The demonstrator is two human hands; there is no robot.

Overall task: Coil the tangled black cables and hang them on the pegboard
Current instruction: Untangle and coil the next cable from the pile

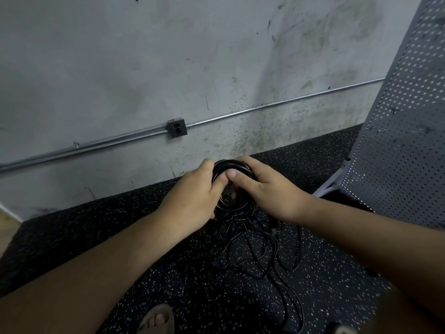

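no legible text or labels

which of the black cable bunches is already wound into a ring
The coil gripped by the left hand and right hand: a tight ring. The other cables lie loose and tangled on the speckled floor below it.

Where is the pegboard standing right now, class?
In the head view, the pegboard rises along the right edge, beside the concrete wall, to the right of the right hand gripping the cable coil.
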